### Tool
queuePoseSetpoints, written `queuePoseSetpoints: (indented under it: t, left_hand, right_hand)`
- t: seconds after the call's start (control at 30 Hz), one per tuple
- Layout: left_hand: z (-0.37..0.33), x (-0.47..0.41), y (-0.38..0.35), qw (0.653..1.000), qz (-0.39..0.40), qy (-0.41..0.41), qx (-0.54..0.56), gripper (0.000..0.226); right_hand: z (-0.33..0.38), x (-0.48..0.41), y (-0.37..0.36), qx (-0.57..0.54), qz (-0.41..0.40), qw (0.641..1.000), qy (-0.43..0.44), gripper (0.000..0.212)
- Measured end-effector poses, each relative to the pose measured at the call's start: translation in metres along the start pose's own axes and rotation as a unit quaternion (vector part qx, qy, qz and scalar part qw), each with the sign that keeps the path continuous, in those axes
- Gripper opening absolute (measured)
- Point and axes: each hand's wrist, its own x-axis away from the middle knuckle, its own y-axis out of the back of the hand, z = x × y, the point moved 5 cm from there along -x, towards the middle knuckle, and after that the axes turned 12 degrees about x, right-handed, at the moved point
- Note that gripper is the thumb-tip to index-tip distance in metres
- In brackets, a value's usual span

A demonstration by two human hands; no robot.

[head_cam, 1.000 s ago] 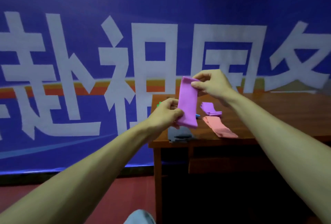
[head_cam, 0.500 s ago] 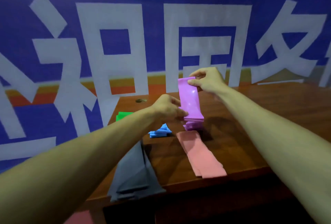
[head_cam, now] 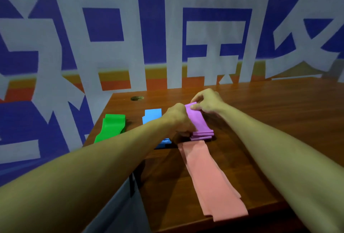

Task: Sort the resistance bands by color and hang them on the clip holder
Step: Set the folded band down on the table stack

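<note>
Both hands hold a purple band [head_cam: 197, 121] over a small stack of purple bands on the wooden table [head_cam: 279, 113]. My left hand [head_cam: 177, 119] grips its near left edge, and my right hand [head_cam: 206, 101] pinches its far end. Pink bands [head_cam: 210, 180] lie in a long strip just in front of the purple stack. Blue bands [head_cam: 152, 115] lie left of my left hand, partly hidden by my forearm. Green bands [head_cam: 111, 127] lie at the table's left edge. Grey bands [head_cam: 119, 212] hang over the near left edge under my left arm. No clip holder is in view.
A blue wall banner [head_cam: 149, 27] with large white characters stands right behind the table. A round cable hole [head_cam: 137, 98] sits near the table's far left corner. The table's near edge runs along the bottom right.
The purple band, held upright in the air before, has come down onto the purple stack on the table. The view has moved closer and tilted down, showing the green and blue piles.
</note>
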Motion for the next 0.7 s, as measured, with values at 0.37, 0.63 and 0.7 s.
queuePoseSetpoints:
  t: [0.37,0.63,0.7]
  left_hand:
    - [-0.003,0.017,0.015,0.995,-0.056,-0.067,-0.038,0.04]
    - [0.007,0.084,0.095,0.986,-0.139,-0.095,0.004,0.02]
    - [0.021,0.112,0.121,0.981,-0.167,-0.095,0.002,0.019]
  right_hand:
    - [0.087,0.122,0.064,0.074,-0.073,0.995,-0.008,0.033]
    - [0.17,0.163,0.107,0.094,-0.1,0.987,0.078,0.024]
    - [0.212,0.178,0.108,0.107,-0.08,0.983,0.124,0.022]
